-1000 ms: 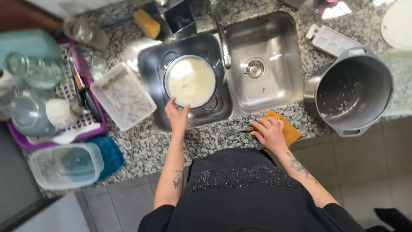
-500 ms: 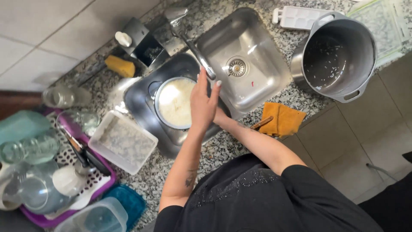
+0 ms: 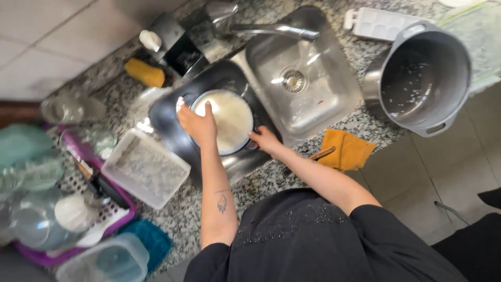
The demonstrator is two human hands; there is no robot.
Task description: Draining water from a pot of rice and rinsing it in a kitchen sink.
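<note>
Gripping a round pot (image 3: 229, 122) from both sides — pot sitting in the left basin of a steel double sink (image 3: 334, 99), full of pale milky liquid. Left hand (image 3: 197, 124) lying over the rim on the pot's left edge, fingers close together and curled onto the rim, thumb side toward the liquid. Right hand (image 3: 265, 140) pressing against the pot's lower right rim, fingers wrapped at the edge; can't tell whether pinching a handle or just the rim, since the fingertips are hidden. Pot resting directly btwn the two hands, both touching it.

Faucet (image 3: 276, 30) reaching over the right basin, w/ the drain (image 3: 293, 80) showing below it. Big grey cooking pot (image 3: 425, 78) tilting on the counter to the right of the sink, white flecks inside. Orange cloth (image 3: 347, 149) lying on the speckled counter just beside the right forearm, a wooden stick (image 3: 322, 153) at its edge. Clear rectangular container (image 3: 145, 168) sitting left of the sink, near the left forearm. Purple drying rack (image 3: 112, 214) holding glassware farther left — yellow sponge (image 3: 145, 73) behind the sink, white ice tray (image 3: 378, 23) at the top.
</note>
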